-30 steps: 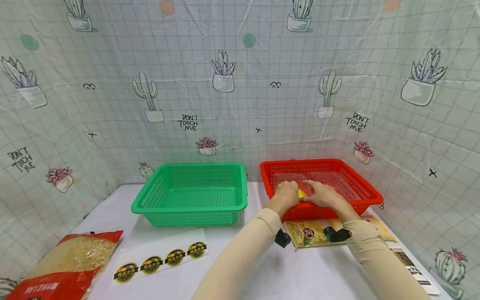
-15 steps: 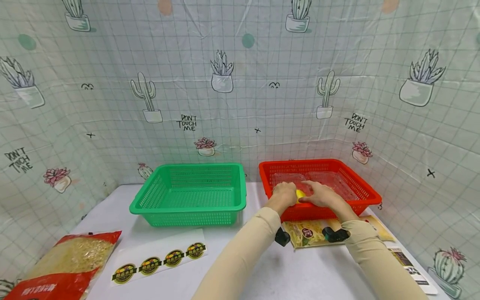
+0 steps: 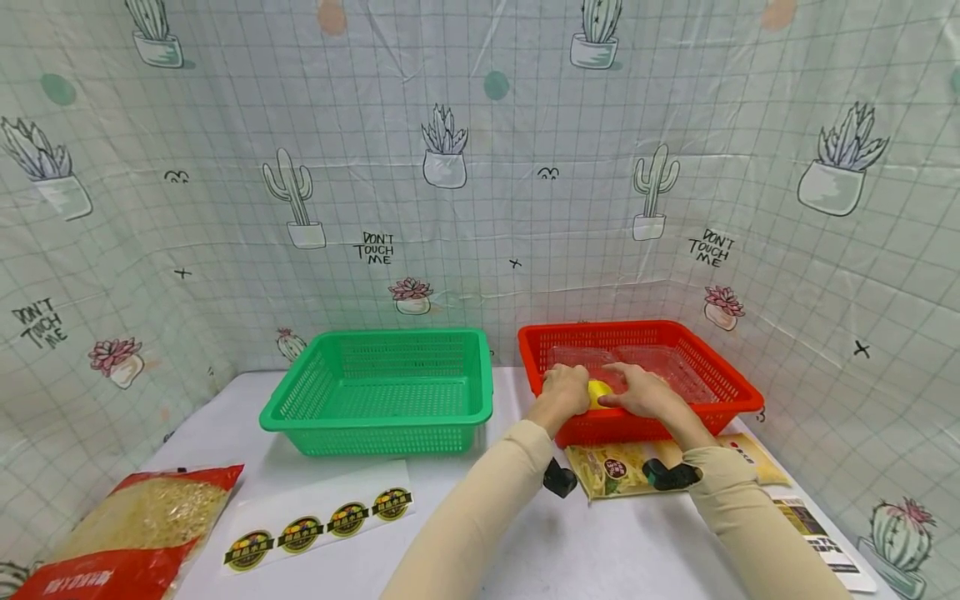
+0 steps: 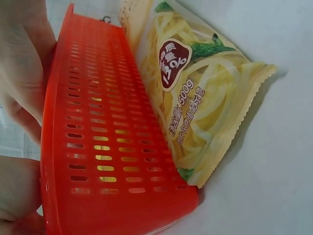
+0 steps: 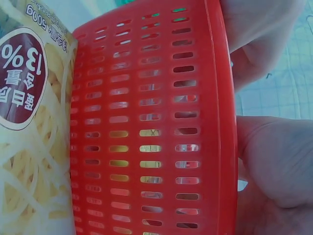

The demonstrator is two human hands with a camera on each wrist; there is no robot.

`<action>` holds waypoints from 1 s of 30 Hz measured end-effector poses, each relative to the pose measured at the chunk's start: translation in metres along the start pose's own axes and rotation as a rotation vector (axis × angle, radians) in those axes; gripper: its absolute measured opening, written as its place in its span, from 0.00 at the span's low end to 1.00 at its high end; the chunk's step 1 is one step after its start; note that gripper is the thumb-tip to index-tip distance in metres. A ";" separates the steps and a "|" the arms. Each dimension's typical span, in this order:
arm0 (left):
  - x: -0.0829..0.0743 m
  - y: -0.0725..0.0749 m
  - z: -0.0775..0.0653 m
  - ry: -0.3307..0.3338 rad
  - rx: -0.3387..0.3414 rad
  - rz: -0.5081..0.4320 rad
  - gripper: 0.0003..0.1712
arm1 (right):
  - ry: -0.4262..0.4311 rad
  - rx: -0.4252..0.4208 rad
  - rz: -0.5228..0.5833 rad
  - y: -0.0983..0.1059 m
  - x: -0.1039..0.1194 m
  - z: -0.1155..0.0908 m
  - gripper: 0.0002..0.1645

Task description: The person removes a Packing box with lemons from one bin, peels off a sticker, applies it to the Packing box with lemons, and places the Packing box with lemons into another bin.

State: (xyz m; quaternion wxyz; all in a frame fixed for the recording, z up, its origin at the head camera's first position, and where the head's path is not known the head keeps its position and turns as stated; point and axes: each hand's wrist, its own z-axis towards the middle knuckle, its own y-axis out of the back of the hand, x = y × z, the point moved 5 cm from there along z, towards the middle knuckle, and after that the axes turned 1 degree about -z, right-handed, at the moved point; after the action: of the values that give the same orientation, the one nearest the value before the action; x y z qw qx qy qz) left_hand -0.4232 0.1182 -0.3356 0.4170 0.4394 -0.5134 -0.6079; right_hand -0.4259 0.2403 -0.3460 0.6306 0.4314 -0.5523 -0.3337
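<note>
Over the front wall of the red basket (image 3: 528, 350), both hands reach in side by side. My left hand (image 3: 565, 392) has bent fingers at the left of a yellow item (image 3: 598, 393); I cannot tell what these fingers hold. On the item's right, my right hand (image 3: 639, 390) keeps its thumb and fingers apart, thumb tip close beside the yellow. Clear plastic boxes (image 3: 667, 367) lie in the basket around and behind the hands. In both wrist views the basket wall (image 4: 112, 147) hides the fingertips, and yellow (image 5: 149, 147) shows through its slots.
A green basket (image 3: 375, 421) stands to the left. Before the red basket lies a bag of noodles (image 3: 611, 468), with another yellow packet (image 3: 757, 458) beside it. A sticker sheet (image 3: 322, 529) and a red-ended bag (image 3: 142, 517) lie front left; a printed card (image 3: 825, 542) lies right.
My left hand has shifted slightly left, and a little more of the yellow item shows between the hands. The right hand stays nearly in place.
</note>
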 end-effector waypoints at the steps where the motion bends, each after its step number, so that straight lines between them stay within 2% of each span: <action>1: 0.001 0.000 -0.001 0.005 -0.012 -0.018 0.10 | 0.002 -0.007 0.002 0.001 0.000 0.000 0.42; 8: 0.006 0.005 -0.005 0.016 -0.078 -0.101 0.11 | 0.029 -0.043 0.043 0.005 0.001 -0.002 0.40; 15: 0.013 0.014 -0.011 -0.014 -0.118 -0.181 0.13 | 0.080 -0.109 0.052 0.015 0.005 -0.005 0.38; 23: 0.020 0.028 -0.020 -0.117 -0.197 -0.264 0.24 | 0.080 -0.142 0.086 0.029 0.012 -0.013 0.39; 30: 0.027 0.040 -0.030 -0.215 -0.264 -0.412 0.23 | 0.131 -0.204 0.086 0.040 0.024 -0.022 0.37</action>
State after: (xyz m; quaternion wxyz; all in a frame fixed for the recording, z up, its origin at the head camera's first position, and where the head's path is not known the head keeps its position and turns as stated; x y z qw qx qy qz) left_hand -0.3990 0.0793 -0.3010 0.2813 0.4095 -0.3708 -0.7847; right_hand -0.4027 0.2389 -0.3002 0.7198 0.3616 -0.4910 -0.3319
